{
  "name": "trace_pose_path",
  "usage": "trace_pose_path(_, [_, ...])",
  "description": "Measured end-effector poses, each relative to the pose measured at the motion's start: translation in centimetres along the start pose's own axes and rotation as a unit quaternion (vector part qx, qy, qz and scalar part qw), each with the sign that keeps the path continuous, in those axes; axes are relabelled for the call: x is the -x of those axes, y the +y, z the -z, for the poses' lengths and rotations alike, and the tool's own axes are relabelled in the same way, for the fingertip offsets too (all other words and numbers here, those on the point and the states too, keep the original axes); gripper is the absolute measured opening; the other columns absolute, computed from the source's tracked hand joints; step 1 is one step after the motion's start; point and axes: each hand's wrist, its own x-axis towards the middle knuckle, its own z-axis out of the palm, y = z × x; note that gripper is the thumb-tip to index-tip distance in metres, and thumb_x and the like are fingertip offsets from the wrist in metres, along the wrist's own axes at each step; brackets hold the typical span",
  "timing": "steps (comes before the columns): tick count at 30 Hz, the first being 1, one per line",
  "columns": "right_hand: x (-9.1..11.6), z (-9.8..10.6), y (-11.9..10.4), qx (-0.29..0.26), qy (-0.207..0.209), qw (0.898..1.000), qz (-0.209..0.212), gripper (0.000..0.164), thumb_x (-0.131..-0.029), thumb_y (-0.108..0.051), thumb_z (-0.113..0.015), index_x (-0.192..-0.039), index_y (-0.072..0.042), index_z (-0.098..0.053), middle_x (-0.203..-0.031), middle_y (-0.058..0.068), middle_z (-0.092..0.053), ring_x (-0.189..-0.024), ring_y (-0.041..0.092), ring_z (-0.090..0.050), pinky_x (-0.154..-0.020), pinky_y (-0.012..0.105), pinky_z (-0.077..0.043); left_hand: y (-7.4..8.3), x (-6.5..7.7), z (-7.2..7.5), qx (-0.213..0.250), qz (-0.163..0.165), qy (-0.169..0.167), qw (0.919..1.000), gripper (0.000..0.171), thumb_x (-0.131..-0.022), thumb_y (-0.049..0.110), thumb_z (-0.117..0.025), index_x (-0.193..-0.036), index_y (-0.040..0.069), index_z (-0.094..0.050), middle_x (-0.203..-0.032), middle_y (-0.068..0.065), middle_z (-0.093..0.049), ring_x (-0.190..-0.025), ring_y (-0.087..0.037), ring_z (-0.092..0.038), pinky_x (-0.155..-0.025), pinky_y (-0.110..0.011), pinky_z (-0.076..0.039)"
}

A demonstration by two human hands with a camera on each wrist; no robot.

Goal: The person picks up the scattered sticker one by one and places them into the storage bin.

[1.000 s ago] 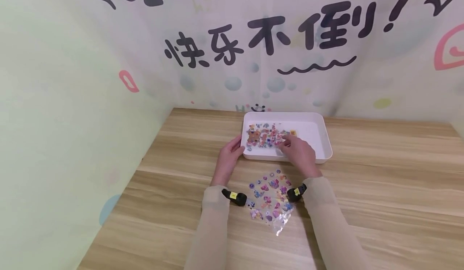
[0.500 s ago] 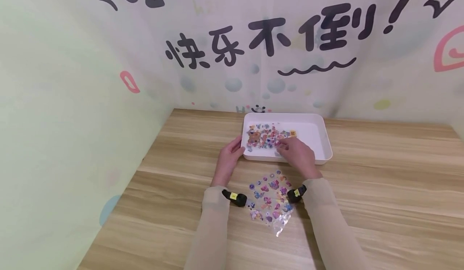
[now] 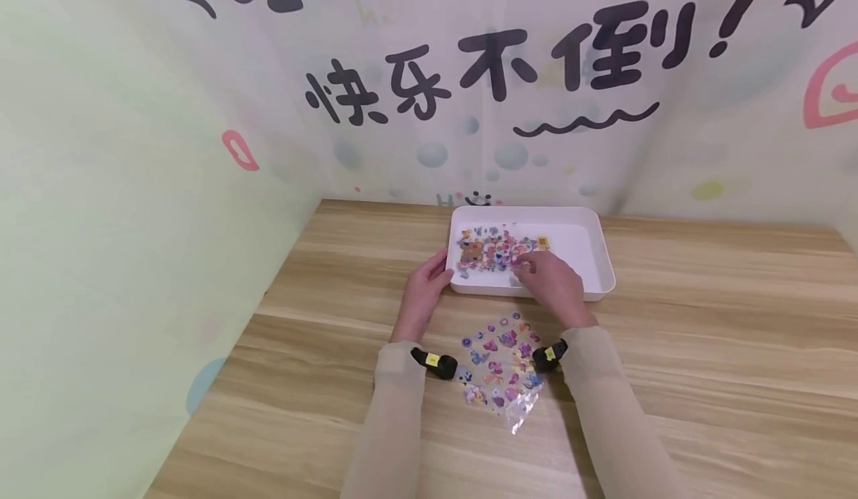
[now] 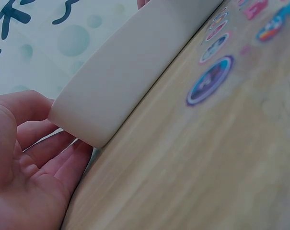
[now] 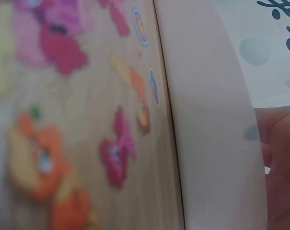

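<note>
A white tray [image 3: 576, 294] stands at the back of the table, with a pile of colourful stickers [image 3: 492, 252] in its left half. My left hand [image 3: 422, 290] holds the tray's near left corner; in the left wrist view its thumb lies at the rim and its fingers sit against the side. My right hand [image 3: 553, 283] reaches over the front wall, thumb and fingertips pinching at the right edge of the sticker pile. The tray wall [image 5: 212, 120] hides those fingertips in the right wrist view. A clear sticker sheet [image 3: 496, 372] with pony-like figures lies between my forearms.
A small yellow label [image 3: 542, 243] shows at the pile's right end. Wood-grain tabletop [image 3: 724, 313] surrounds the tray. Behind it rises a printed cloth wall [image 3: 429, 156], close to the tray's back edge.
My right hand's fingers have drawn slightly nearer to the tray's front since the first frame, staying at the sticker pile. The left hand and the tray keep their places.
</note>
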Motion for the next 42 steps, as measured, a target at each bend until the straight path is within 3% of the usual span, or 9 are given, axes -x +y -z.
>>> trace_pose_path(8, [0.0,0.1,0.0,-0.016,-0.001,1.000,-0.023,0.036,-0.089,-0.030,-0.052,-0.116,-0.008,-0.059,-0.119,0.012,-0.056,-0.101,0.029,-0.053,-0.075,0.043,-0.046,0.2,0.1,-0.1,0.007,0.003,0.002,1.0000,0.044,-0.087,0.015,-0.056,-0.130,0.021,-0.046,-0.132,0.005,-0.045,-0.117,-0.006,-0.043,-0.093,-0.020,-0.039])
trace_pose_path(13, [0.0,0.2,0.0,-0.039,0.018,0.999,-0.024,0.036,-0.090,-0.029,-0.051,-0.117,-0.006,-0.058,-0.119,0.014,-0.055,-0.102,0.030,-0.052,-0.080,0.046,-0.045,0.2,0.2,-0.1,0.007,0.002,0.005,1.0000,0.043,-0.088,0.015,-0.055,-0.129,0.023,-0.047,-0.132,0.005,-0.045,-0.117,-0.006,-0.043,-0.094,-0.022,-0.038])
trace_pose_path(18, [0.1,0.4,-0.1,-0.062,0.051,0.997,-0.016,0.032,-0.090,-0.028,-0.051,-0.114,-0.008,-0.060,-0.110,0.011,-0.059,-0.091,0.026,-0.054,-0.076,0.041,-0.046,0.1,0.2,-0.1,-0.001,0.005,0.005,1.0000,0.042,-0.088,0.017,-0.056,-0.128,0.025,-0.047,-0.131,0.007,-0.045,-0.117,-0.005,-0.043,-0.094,-0.021,-0.039])
trace_pose_path(22, [0.3,0.8,-0.4,-0.061,0.083,0.995,0.001,0.029,-0.091,-0.027,-0.050,-0.111,-0.009,-0.061,-0.098,0.007,-0.061,-0.078,0.021,-0.053,-0.065,0.034,-0.046,0.2,0.2,-0.1,-0.001,0.002,0.004,1.0000,0.042,-0.088,0.017,-0.056,-0.129,0.024,-0.047,-0.132,0.006,-0.045,-0.117,-0.007,-0.043,-0.094,-0.022,-0.039])
trace_pose_path(28, [0.8,1.4,-0.9,-0.050,0.115,0.992,0.034,0.029,-0.091,-0.029,-0.050,-0.109,-0.009,-0.062,-0.092,0.005,-0.062,-0.075,0.019,-0.053,-0.060,0.032,-0.044,0.3,0.1,0.0,0.001,0.002,0.005,1.0000,0.044,-0.088,0.017,-0.055,-0.130,0.021,-0.046,-0.132,0.005,-0.045,-0.117,-0.006,-0.043,-0.094,-0.021,-0.038])
trace_pose_path(36, [1.8,2.0,-0.9,-0.028,0.118,0.990,0.073,0.024,-0.090,-0.023,-0.052,-0.105,-0.007,-0.062,-0.086,0.005,-0.062,-0.070,0.018,-0.052,-0.057,0.031,-0.043,0.4,0.1,0.0,0.002,0.004,0.002,1.0000,0.043,-0.088,0.018,-0.055,-0.130,0.022,-0.046,-0.133,0.005,-0.044,-0.117,-0.006,-0.043,-0.095,-0.022,-0.038])
trace_pose_path(42, [2.8,2.0,-0.4,0.001,0.118,0.986,0.118,0.021,-0.088,-0.020,-0.055,-0.102,-0.007,-0.064,-0.086,0.005,-0.064,-0.071,0.018,-0.054,-0.060,0.033,-0.044,0.4,0.3,0.0,0.005,-0.012,-0.005,0.9999,0.044,-0.089,0.016,-0.054,-0.132,0.016,-0.044,-0.133,0.002,-0.044,-0.119,-0.009,-0.042,-0.095,-0.023,-0.038])
